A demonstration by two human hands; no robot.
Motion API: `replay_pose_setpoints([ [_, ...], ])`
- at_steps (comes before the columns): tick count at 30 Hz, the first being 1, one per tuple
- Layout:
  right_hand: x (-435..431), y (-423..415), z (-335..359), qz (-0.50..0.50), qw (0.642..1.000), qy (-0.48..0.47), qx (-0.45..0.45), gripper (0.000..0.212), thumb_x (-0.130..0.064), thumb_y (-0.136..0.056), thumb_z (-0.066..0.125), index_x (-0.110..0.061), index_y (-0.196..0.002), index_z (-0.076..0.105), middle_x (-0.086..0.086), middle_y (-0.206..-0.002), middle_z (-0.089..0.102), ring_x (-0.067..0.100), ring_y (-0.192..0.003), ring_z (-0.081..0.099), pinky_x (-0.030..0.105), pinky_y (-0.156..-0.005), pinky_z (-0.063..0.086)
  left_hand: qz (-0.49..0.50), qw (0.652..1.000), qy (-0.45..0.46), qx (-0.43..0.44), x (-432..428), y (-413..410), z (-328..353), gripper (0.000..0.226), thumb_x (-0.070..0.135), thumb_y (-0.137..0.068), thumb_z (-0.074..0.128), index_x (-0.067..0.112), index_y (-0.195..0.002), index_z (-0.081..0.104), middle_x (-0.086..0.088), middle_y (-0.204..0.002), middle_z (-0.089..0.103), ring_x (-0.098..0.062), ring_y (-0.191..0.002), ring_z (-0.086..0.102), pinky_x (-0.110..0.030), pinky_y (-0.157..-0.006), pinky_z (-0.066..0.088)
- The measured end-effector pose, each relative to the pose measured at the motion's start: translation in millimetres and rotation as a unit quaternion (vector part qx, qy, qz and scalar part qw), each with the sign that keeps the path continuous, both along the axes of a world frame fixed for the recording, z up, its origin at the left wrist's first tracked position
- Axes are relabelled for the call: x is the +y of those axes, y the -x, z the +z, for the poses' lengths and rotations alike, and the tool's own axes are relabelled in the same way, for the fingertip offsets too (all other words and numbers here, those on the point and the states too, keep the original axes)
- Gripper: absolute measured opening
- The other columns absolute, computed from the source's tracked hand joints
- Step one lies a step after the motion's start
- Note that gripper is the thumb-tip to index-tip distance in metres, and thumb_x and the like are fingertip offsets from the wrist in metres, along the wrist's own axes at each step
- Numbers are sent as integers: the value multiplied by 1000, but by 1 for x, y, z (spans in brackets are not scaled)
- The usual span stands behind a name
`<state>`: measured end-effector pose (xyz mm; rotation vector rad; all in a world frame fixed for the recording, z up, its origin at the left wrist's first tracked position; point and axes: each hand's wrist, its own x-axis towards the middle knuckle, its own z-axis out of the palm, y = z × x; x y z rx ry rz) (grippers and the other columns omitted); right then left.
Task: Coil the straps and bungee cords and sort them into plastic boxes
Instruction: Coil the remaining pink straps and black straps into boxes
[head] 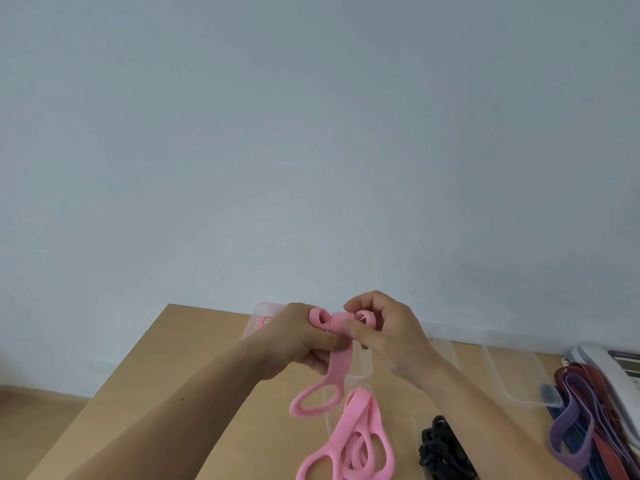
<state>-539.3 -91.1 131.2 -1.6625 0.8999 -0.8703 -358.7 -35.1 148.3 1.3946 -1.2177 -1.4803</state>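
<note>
Above the wooden table I hold a pink strap with both hands. My left hand grips its folded upper part, and my right hand pinches the small coil at the top between thumb and fingers. The strap's free end hangs down in a loop. More pink straps lie in a clear plastic box below my hands. A black cord bundle lies just right of them.
A clear box stands at the right, another clear container sits behind my left hand. Purple, red and blue straps are piled at the far right beside a white device. A pale wall fills the upper view.
</note>
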Motion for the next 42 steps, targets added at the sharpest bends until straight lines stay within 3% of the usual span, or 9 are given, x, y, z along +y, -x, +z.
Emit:
replay_pose_setpoints([
  [7, 3, 5, -3, 19, 999, 41, 26, 24, -21, -81, 81, -32, -95, 65, -17, -74, 66, 8, -69, 61, 23, -70, 55, -16, 994, -38, 99, 2, -2, -2, 40, 28, -89, 66, -3, -115, 66, -20, -99, 72, -29, -84, 69, -33, -73, 56],
  [11, 4, 7, -5, 17, 999, 22, 20, 33, -10, -81, 77, -34, -99, 65, 0, -94, 69, 20, -85, 68, 32, -77, 58, 23, 992, -7, 123, 0, 1, -5, 27, 10, -87, 74, 2, -111, 64, -20, -100, 73, -28, -85, 70, -32, -71, 57],
  [14, 3, 11, -4, 19, 1000, -16, -8, 27, -19, -82, 76, -27, -105, 66, -5, -100, 71, 18, -83, 66, 29, -75, 56, 40, 990, 35, 127, -1, 1, -5, 30, 2, -84, 75, 0, -111, 64, -23, -100, 72, -31, -87, 70, -33, -75, 58],
  [18, 5, 8, 1, 23, 994, -88, -57, 41, -46, -78, 77, -12, -99, 68, 1, -81, 69, 20, -69, 63, 31, -67, 52, 52, 990, 110, 65, -1, 3, -7, 26, -3, -84, 74, 7, -106, 67, -22, -98, 71, -27, -84, 69, -35, -76, 57],
  [24, 3, 4, 3, -11, 996, -84, -30, 26, -31, -95, 63, -6, -87, 64, -6, -60, 60, 15, -58, 60, 30, -54, 48, 56, 983, 168, 53, 1, 8, -17, 26, -1, -84, 75, 10, -106, 69, -18, -100, 74, -32, -93, 71, -41, -85, 58],
  [27, 4, 4, 3, -11, 995, -88, -38, 28, -32, -93, 65, -4, -90, 64, -5, -62, 60, 15, -59, 61, 30, -55, 49, 46, 984, 155, 77, 2, 7, -16, 31, 3, -81, 77, 9, -110, 67, -21, -103, 73, -38, -97, 71, -47, -87, 58],
  [33, 6, 3, -1, -10, 995, -87, -43, 23, -25, -87, 74, -5, -94, 65, -2, -67, 65, 17, -59, 63, 29, -54, 50, 40, 993, 66, 90, 3, 0, -15, 40, -2, -83, 74, 5, -120, 59, -24, -114, 66, -37, -96, 71, -41, -80, 59],
  [38, 6, 5, -5, -15, 998, -57, -36, 19, -19, -84, 77, -17, -99, 65, -6, -87, 69, 23, -62, 62, 30, -55, 52, -15, 997, 10, 70, 7, 4, -14, 33, 7, -91, 68, -9, -119, 57, -22, -101, 70, -28, -75, 67, -34, -66, 57],
  [42, 7, 7, -3, 7, 999, -29, -32, 21, -19, -83, 78, -30, -95, 65, 0, -95, 68, 18, -70, 67, 29, -62, 55, -22, 995, 7, 97, 7, 4, -11, 37, 6, -89, 66, -12, -120, 56, -23, -96, 68, -32, -78, 67, -36, -70, 57],
])
